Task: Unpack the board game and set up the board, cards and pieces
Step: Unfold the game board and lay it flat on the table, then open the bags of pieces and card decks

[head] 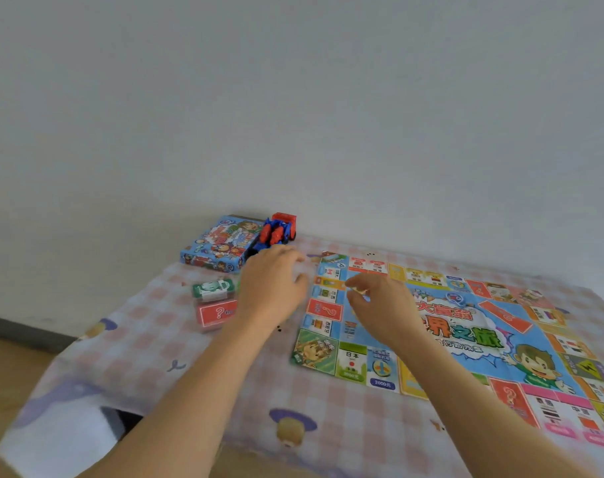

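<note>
Board (466, 326) cut off at the right edge and partly covered by the right hand (383, 305). Something small and pale pinched in its fingertips (357, 289), too blurred to identify. Red card stack (215, 313) half hidden behind the left hand (271, 291). Print on the game box (221, 246) too small to read.

One unfolded game board (466, 322), one blue game box (217, 248), one red-and-blue toy robot (278, 231), and two card stacks were present: one green (212, 289), one red (216, 313). Two hands appeared, left (271, 291) and right (379, 305).
</note>
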Demonstrator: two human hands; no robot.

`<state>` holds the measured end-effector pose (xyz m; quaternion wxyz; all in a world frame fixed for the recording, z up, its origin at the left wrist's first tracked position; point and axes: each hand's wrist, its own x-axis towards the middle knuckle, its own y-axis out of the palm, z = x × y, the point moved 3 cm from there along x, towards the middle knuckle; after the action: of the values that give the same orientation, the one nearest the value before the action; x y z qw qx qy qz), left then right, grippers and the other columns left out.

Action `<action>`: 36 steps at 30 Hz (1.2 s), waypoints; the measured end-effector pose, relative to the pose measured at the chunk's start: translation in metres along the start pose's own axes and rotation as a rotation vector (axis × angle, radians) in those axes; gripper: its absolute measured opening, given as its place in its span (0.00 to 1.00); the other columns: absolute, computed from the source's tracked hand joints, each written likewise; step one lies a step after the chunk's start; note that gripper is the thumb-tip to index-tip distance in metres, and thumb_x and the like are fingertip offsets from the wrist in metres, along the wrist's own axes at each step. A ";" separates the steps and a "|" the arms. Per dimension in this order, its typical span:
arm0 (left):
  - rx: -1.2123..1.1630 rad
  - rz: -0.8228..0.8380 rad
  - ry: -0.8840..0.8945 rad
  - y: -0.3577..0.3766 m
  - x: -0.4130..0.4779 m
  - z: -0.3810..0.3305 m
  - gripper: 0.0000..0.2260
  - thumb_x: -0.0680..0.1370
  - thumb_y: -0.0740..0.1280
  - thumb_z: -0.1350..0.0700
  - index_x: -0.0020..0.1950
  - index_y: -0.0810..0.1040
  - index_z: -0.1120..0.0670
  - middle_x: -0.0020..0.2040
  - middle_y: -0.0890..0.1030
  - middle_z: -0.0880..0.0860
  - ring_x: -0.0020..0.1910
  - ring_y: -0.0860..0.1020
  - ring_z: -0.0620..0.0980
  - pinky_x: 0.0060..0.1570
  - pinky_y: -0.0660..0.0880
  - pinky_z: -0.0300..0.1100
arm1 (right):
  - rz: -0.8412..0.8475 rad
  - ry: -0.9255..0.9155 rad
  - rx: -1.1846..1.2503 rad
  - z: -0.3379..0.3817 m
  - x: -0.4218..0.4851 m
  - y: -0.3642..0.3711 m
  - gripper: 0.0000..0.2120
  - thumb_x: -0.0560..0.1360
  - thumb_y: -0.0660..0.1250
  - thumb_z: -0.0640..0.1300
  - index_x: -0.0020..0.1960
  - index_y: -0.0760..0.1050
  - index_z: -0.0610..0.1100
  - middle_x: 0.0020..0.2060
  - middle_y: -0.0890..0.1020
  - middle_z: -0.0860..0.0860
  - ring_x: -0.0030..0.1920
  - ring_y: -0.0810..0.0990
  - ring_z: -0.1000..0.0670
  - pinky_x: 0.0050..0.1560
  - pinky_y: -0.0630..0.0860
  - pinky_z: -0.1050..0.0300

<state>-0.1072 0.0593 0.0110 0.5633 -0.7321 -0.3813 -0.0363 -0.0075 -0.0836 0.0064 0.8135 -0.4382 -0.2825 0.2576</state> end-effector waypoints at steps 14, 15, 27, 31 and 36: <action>0.048 0.066 -0.291 -0.032 -0.022 0.099 0.13 0.78 0.63 0.49 0.60 0.77 0.47 0.60 0.78 0.48 0.53 0.77 0.48 0.42 0.71 0.40 | 0.098 0.183 0.119 0.062 0.032 0.055 0.08 0.73 0.66 0.44 0.43 0.82 0.41 0.34 0.84 0.45 0.38 0.84 0.46 0.42 0.82 0.53; 0.043 0.063 -0.294 -0.033 -0.022 0.100 0.13 0.77 0.63 0.49 0.60 0.77 0.47 0.60 0.78 0.48 0.53 0.77 0.48 0.42 0.71 0.40 | 0.098 0.192 0.113 0.061 0.033 0.056 0.08 0.73 0.66 0.44 0.43 0.82 0.42 0.34 0.84 0.45 0.37 0.84 0.46 0.42 0.82 0.52; 0.063 0.094 -0.305 -0.037 -0.014 0.104 0.13 0.77 0.62 0.49 0.61 0.76 0.47 0.58 0.79 0.47 0.51 0.78 0.49 0.41 0.71 0.41 | 0.138 0.154 0.124 0.066 0.033 0.054 0.08 0.72 0.64 0.38 0.40 0.81 0.37 0.35 0.85 0.43 0.38 0.84 0.45 0.43 0.83 0.51; 0.032 0.169 -0.300 -0.033 -0.009 0.102 0.12 0.78 0.62 0.48 0.60 0.77 0.48 0.56 0.80 0.46 0.48 0.78 0.47 0.41 0.72 0.41 | 0.167 0.137 0.213 0.060 0.030 0.046 0.08 0.73 0.63 0.36 0.40 0.80 0.37 0.32 0.84 0.43 0.36 0.85 0.46 0.44 0.83 0.49; 0.017 0.246 -0.302 -0.033 -0.005 0.093 0.14 0.79 0.60 0.45 0.57 0.79 0.50 0.50 0.82 0.48 0.46 0.79 0.47 0.42 0.74 0.42 | 0.146 0.077 0.237 0.055 0.030 0.030 0.09 0.73 0.64 0.36 0.37 0.80 0.36 0.29 0.83 0.44 0.33 0.84 0.46 0.43 0.83 0.49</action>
<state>-0.1653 0.1387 0.0010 0.5059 -0.7655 -0.3696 0.1462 -0.0286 -0.0182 0.0127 0.8489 -0.3682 -0.1862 0.3304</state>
